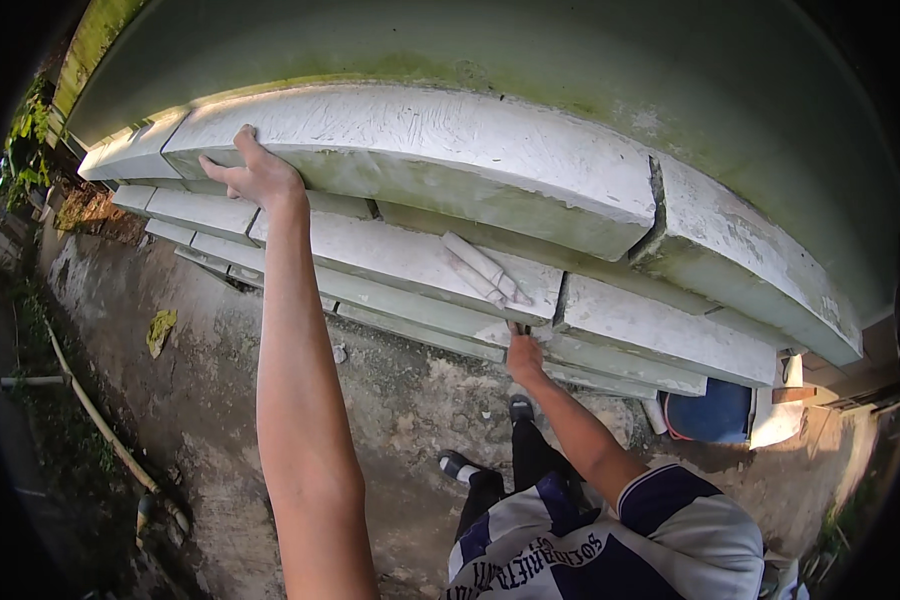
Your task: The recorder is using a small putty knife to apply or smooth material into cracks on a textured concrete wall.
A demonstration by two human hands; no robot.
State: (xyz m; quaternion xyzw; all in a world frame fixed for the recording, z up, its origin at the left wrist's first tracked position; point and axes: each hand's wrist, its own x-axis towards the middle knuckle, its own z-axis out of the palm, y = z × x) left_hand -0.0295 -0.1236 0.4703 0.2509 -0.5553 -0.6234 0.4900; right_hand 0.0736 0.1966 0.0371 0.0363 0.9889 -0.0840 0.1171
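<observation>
My left hand reaches up to the front edge of the topmost long white slab, fingers spread and holding nothing. Fine scratches mark that slab's pale top. Lower down, my right hand is closed near the front edge of a lower slab. A small dark bit shows at its fingertips, too little to name. Just above this hand, pale elongated pieces, like narrow rolls or strips, lie slantwise on the lower slab.
The slabs stack in steps below a green-stained wall, with dark gaps at the joints. A blue container stands at the right. A yellowish leaf lies on the stained concrete floor. A long pipe runs along the left.
</observation>
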